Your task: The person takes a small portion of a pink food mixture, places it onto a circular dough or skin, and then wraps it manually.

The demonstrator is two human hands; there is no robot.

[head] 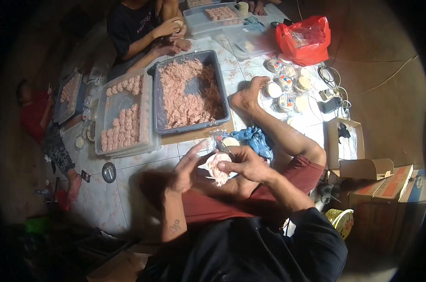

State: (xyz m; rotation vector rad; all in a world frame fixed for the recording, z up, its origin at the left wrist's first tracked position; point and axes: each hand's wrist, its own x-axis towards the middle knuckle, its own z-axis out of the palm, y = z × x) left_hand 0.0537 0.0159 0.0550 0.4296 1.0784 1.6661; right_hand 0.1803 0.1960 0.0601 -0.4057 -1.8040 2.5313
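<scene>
Pinched in my right hand (250, 164) is a thin white dough wrapper (210, 163) with pink minced filling (218, 172), my thumb pressing on the filling. My left hand (184, 169) is raised close to the wrapper's left side, its fingers stretched and slightly blurred. Just beyond my hands lie a pale stack of round wrappers (231, 141) and a crumpled blue cloth or glove (257, 141). Farther forward, a grey plastic tub (193, 127) holds a mass of pink minced filling (177, 95). Left of it, a clear plastic container (123, 100) holds rows of shaped dumplings (123, 130).
Bagged round wrappers (285, 83) lie right of my foot, near a red plastic bag (304, 40) and tangled cords (334, 81). Cardboard boxes (382, 190) stand at right. A co-worker (139, 31) handles a wrapper ahead; another person (36, 109) sits at left. A round dark dish (109, 172) lies on the tiles.
</scene>
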